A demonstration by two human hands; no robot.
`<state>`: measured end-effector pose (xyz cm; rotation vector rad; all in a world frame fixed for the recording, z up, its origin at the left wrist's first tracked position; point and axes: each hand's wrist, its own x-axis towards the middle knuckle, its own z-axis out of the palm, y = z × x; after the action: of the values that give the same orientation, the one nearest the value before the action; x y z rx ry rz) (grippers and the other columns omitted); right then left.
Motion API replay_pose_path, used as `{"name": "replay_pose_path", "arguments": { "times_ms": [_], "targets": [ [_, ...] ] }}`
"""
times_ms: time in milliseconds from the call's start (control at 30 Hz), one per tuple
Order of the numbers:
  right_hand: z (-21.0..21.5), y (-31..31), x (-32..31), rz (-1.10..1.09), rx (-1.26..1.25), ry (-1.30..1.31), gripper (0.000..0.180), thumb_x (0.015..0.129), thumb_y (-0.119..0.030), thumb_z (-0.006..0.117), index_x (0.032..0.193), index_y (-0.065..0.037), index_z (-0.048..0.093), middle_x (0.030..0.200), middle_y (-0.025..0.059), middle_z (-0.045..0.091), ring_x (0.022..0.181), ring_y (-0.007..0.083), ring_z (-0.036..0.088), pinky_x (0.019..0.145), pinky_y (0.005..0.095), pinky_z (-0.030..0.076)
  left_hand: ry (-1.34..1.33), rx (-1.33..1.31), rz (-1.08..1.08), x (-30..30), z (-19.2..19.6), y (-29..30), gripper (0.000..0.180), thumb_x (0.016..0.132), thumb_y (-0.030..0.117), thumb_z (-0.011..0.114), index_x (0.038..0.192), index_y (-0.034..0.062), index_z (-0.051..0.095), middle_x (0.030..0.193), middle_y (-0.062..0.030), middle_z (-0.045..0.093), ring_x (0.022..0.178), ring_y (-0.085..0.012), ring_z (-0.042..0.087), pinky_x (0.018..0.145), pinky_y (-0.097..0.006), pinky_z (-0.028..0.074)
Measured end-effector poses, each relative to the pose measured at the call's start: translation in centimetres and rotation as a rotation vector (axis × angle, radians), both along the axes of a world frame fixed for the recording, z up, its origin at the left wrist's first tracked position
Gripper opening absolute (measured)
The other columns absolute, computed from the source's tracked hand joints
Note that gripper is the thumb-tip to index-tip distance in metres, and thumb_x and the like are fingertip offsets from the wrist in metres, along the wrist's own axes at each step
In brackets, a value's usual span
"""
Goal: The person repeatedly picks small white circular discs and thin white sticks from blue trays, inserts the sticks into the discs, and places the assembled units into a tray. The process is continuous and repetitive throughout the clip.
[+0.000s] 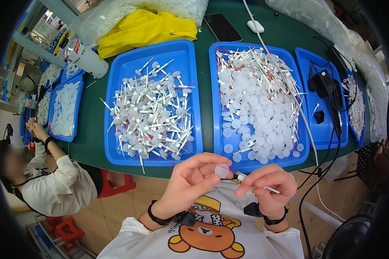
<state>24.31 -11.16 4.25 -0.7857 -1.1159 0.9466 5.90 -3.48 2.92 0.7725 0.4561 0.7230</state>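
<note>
My left hand [190, 180] pinches a round, translucent white disc [221, 171] between thumb and fingers, in front of my chest. Close by on the right, my right hand [272, 185] grips a thin white stick [271, 189], whose clear and white tip [241, 175] points at the disc. A reddish thread or wire seems to run between disc and stick; whether they touch is unclear. Beyond my hands, a blue tray [217, 149] holds loose discs [263, 134] and many white sticks [276, 71]. Left of it, another blue tray [177, 48] contains sticks with discs on them [153, 114].
A blue tray with black adapters [322, 82] and cables stands right; a white cable [285, 82] crosses the parts tray. Behind lie a yellow bag [147, 30], a phone [222, 27] and a white mouse [255, 26]. A cup [87, 58] stands left, near a co-worker [60, 185].
</note>
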Motion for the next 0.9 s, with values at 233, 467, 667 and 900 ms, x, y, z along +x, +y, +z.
{"name": "replay_pose_path", "arguments": {
  "times_ms": [233, 467, 667, 900],
  "targets": [
    [0.03, -0.49, 0.06, -0.061, -0.006, 0.026, 0.014, 0.092, 0.009, 0.058, 0.106, 0.006, 0.06, 0.104, 0.0262, 0.065, 0.082, 0.0315, 0.073, 0.07, 0.0364, 0.062, -0.064, 0.046, 0.014, -0.25, -0.85, 0.08, 0.033, 0.096, 0.0, 0.059, 0.128, -0.0047, 0.053, 0.128, -0.0143, 0.058, 0.113, -0.0216, 0.061, 0.099, -0.035, 0.047],
    [0.49, -0.54, 0.28, -0.067, -0.035, -0.091, 0.012, 0.092, 0.009, 0.057, 0.104, 0.007, 0.061, 0.103, 0.0259, 0.066, 0.08, 0.0294, 0.073, 0.071, 0.0356, 0.061, -0.04, 0.109, -0.018, -0.18, -0.72, 0.53, 0.031, 0.094, -0.006, 0.058, 0.125, -0.006, 0.056, 0.125, -0.0118, 0.054, 0.113, -0.0179, 0.058, 0.097, -0.033, 0.046],
    [0.76, -0.3, 0.57, 0.001, -0.084, -0.039, 0.012, 0.091, 0.01, 0.057, 0.102, 0.006, 0.062, 0.101, 0.0244, 0.068, 0.085, 0.028, 0.072, 0.073, 0.0347, 0.06, -0.03, 0.085, -0.042, -0.21, -0.91, 0.53, 0.031, 0.093, -0.008, 0.058, 0.125, -0.0049, 0.057, 0.124, -0.0114, 0.056, 0.113, -0.017, 0.057, 0.096, -0.032, 0.045],
    [-0.03, -0.14, 0.45, -0.13, -0.076, -0.049, 0.012, 0.09, 0.009, 0.06, 0.101, 0.005, 0.063, 0.098, 0.022, 0.07, 0.081, 0.0256, 0.07, 0.071, 0.0333, 0.057, -0.081, 0.057, -0.091, -0.48, -0.94, 0.8, 0.031, 0.093, -0.006, 0.059, 0.125, -0.0051, 0.058, 0.124, -0.0122, 0.058, 0.116, -0.0187, 0.057, 0.101, -0.034, 0.044]
  ]
}}
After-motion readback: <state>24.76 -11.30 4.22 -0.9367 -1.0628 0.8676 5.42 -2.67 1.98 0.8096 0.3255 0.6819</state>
